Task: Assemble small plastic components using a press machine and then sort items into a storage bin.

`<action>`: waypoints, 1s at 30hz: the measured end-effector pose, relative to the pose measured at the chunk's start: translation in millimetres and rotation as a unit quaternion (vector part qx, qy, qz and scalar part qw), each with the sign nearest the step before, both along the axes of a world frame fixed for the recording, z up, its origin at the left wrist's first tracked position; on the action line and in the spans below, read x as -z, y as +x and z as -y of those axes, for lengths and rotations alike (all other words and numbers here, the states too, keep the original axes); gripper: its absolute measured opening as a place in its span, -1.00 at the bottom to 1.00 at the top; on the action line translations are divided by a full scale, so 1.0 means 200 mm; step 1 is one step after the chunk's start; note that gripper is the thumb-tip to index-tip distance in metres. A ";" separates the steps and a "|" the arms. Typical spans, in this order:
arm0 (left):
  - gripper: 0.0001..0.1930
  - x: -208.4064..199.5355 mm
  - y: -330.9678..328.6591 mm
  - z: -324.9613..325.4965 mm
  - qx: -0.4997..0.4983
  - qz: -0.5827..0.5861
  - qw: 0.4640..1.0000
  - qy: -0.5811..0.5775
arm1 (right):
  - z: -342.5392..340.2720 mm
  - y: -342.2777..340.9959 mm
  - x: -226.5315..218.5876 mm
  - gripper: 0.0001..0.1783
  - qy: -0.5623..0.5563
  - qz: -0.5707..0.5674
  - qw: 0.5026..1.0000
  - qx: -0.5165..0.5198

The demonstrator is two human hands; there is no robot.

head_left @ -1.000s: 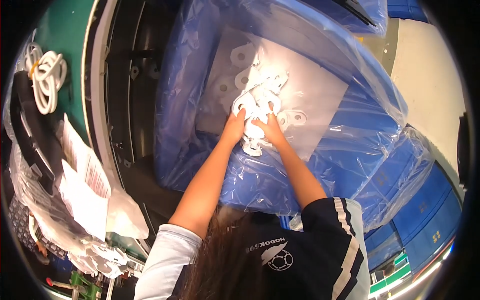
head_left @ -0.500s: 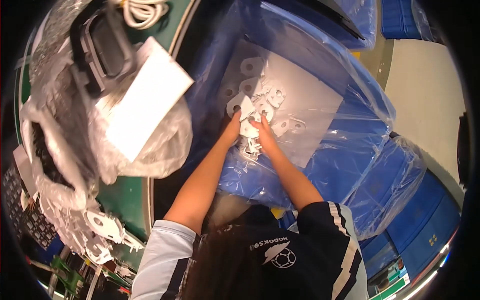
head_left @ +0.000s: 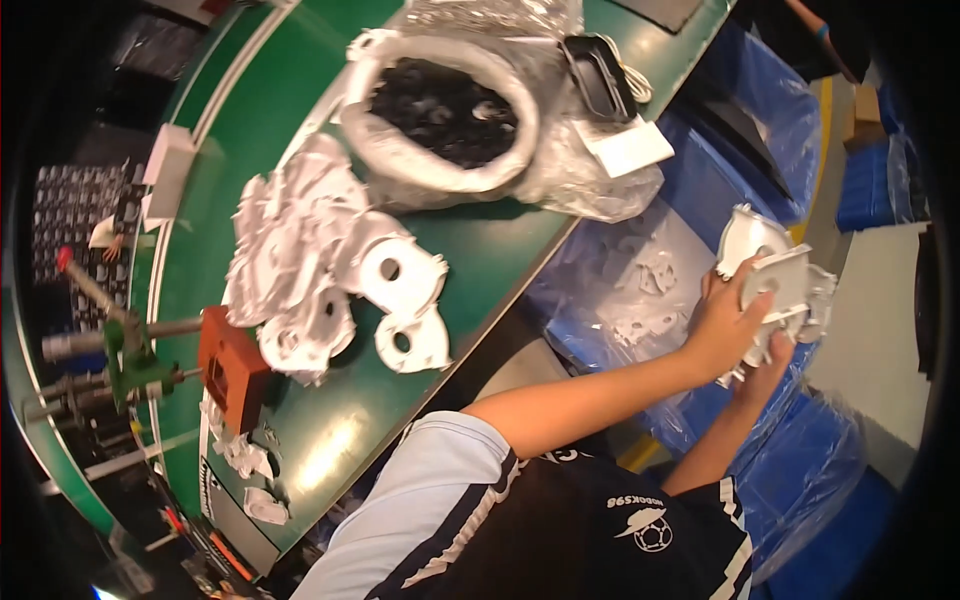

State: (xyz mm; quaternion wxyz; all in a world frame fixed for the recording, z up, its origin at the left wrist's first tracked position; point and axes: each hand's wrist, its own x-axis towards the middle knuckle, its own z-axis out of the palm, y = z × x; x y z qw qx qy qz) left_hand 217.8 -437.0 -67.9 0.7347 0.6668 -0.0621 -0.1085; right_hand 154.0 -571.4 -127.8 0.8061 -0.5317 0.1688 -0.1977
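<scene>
My left hand (head_left: 728,318) and my right hand (head_left: 768,368) are closed together around several white plastic parts (head_left: 778,285), flat plates with round holes and small tabs. They hold the bunch up at the right, above a blue bin lined with clear plastic (head_left: 690,395). More white parts (head_left: 655,278) lie on a pale sheet inside the bin, partly under the film. On the green table (head_left: 490,250) to the left, a heap of similar white parts (head_left: 300,240) is spread out.
An open plastic bag (head_left: 365,120) of small black pieces stands on the table's far side, near a black tray (head_left: 598,85), a white card (head_left: 635,148) and a coiled cable (head_left: 634,82). At left are a green clamp fixture (head_left: 130,360) and an orange block (head_left: 235,370).
My view has swung left toward the table. Both hands have risen from the bin's white parts, taking a bunch of them out.
</scene>
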 end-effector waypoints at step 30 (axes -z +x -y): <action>-0.05 -0.53 -0.28 -1.95 -0.314 0.231 0.795 0.464 | -1.77 0.67 -0.66 -0.57 -0.340 0.288 0.861 -0.245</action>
